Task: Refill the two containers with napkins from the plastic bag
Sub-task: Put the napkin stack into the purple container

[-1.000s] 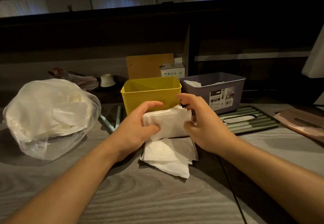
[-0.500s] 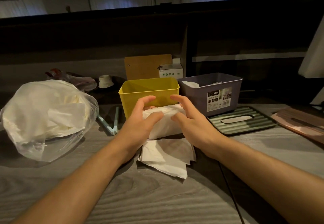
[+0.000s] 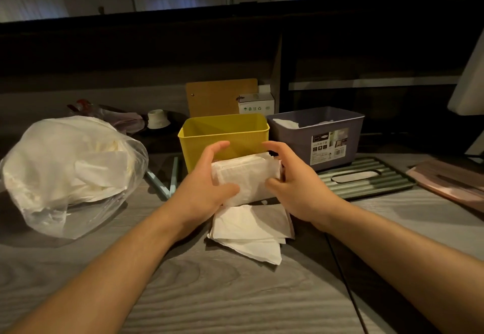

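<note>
Grey wood-grain counter [image 3: 235, 297] carries everything noted. Clear plastic bag [image 3: 65, 174] lies at far left, slumped, with white napkins bunched inside. Purple bin [image 3: 317, 140] stands at right rear, labelled on its front, some white paper showing inside. Yellow bin [image 3: 222, 137] stands just left of it, touching or nearly so; I cannot see its floor. Green ribbed lid [image 3: 366, 179] with a slot lies flat before the purple bin; a pink lid [image 3: 450, 184] lies further right. Loose napkins [image 3: 251, 231] are spread flat on the counter before the yellow bin. Above them I hold a folded stack [image 3: 246, 176], close against the yellow bin's front wall. My left hand [image 3: 207, 187] grips its left end, thumb across the front; my right hand [image 3: 293, 184] clasps the right end. Both grips are closed on the stack.
</note>
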Demonstrator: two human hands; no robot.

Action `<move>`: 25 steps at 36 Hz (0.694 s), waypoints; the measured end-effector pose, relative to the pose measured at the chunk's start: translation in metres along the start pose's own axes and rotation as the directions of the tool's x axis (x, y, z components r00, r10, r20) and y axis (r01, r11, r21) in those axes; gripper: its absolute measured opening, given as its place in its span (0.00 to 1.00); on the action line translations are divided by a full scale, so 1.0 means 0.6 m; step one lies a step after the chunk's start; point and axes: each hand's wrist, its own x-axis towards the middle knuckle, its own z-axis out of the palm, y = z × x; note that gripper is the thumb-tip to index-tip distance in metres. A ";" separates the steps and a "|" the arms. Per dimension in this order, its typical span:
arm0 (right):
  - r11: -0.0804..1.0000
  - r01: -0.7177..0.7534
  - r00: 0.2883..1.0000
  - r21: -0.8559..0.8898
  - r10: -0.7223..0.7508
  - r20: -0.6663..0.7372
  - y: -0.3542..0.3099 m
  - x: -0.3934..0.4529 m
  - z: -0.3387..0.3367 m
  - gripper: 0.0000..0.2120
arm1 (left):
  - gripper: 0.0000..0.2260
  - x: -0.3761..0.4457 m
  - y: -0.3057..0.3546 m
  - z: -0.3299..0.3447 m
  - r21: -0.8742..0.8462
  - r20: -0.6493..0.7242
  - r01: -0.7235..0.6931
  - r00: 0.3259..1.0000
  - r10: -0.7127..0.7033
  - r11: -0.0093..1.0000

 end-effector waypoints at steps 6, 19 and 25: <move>0.904 0.169 0.973 -0.393 -0.216 -0.079 -0.018 -0.009 -0.029 0.13 | 0.30 0.004 -0.006 -0.002 -0.030 -0.085 -0.026 0.996 0.023 0.999; 0.883 0.058 0.930 -0.466 0.122 0.346 -0.030 -0.029 -0.019 0.17 | 0.29 0.001 -0.007 -0.006 -0.063 -0.070 -0.003 0.998 -0.002 0.998; 0.948 0.073 0.954 -0.309 0.024 0.299 -0.032 -0.030 -0.022 0.10 | 0.26 -0.001 -0.002 -0.004 -0.111 -0.063 0.012 0.998 -0.019 0.994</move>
